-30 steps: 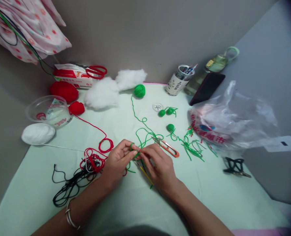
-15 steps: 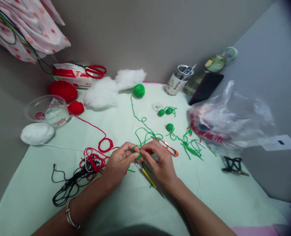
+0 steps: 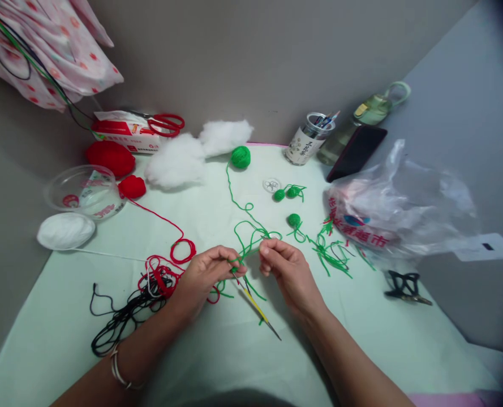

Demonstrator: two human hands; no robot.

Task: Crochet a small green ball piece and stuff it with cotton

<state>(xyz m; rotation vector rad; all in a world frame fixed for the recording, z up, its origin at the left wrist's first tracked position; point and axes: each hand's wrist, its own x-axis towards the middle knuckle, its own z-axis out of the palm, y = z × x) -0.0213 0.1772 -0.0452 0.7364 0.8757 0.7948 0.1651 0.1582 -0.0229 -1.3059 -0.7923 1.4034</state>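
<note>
My left hand (image 3: 211, 274) pinches a small piece of green yarn work (image 3: 234, 265) between thumb and fingers; most of it is hidden. My right hand (image 3: 287, 271) is closed at the fingertips on a green yarn strand (image 3: 251, 252) that stretches across from the left hand. Whether a needle is also in that pinch cannot be made out. Below the fingers lies a crochet hook (image 3: 255, 305) with a yellow grip and metal ends, its upper end close to my left fingertips. Loose green yarn loops (image 3: 245, 229) lead back to a green yarn ball (image 3: 240, 157).
Small green stuffed balls (image 3: 293, 220) and green yarn scraps (image 3: 331, 254) lie to the right, beside a plastic bag (image 3: 399, 209). Tangled black cord (image 3: 119, 322) and red yarn (image 3: 162, 274) are at left. White stuffing (image 3: 177, 164) and red-handled scissors (image 3: 166, 124) stand behind.
My right hand has drawn away to the right from the left hand, pulling the green strand out between them. It now covers the orange cutter. The left hand has barely moved.
</note>
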